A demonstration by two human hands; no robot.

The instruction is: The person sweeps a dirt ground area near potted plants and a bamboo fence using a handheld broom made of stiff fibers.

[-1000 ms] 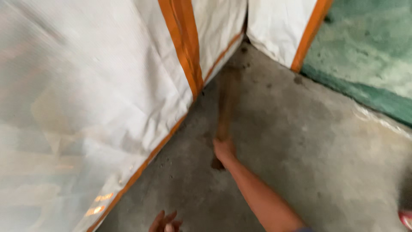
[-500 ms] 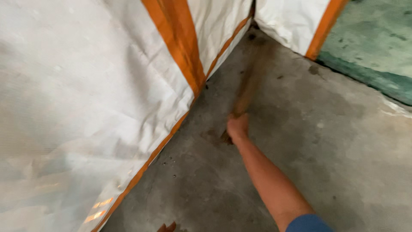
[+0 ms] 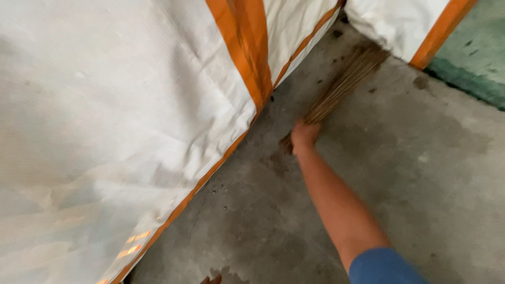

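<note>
My right hand [image 3: 304, 134] is stretched forward and gripping the bound end of a brown stick broom [image 3: 344, 84]. The broom's thin bristles fan out over the grey concrete floor [image 3: 421, 184] and reach into the gap between two big white bags. A large white woven bag [image 3: 115, 121] with orange straps stands just left of the hand. At the bottom edge a sliver of fingertips [image 3: 211, 280] shows, probably my left hand; its state cannot be told.
A second white bag with an orange strap [image 3: 405, 26] stands at the top right. Behind it runs a green painted floor strip [image 3: 473, 63]. Dark stains mark the concrete near the broom.
My right arm has reached further forward and up the frame, pushing the broom toward the gap between the bags. The view has shifted, and the fingertips at the bottom edge are less visible.
</note>
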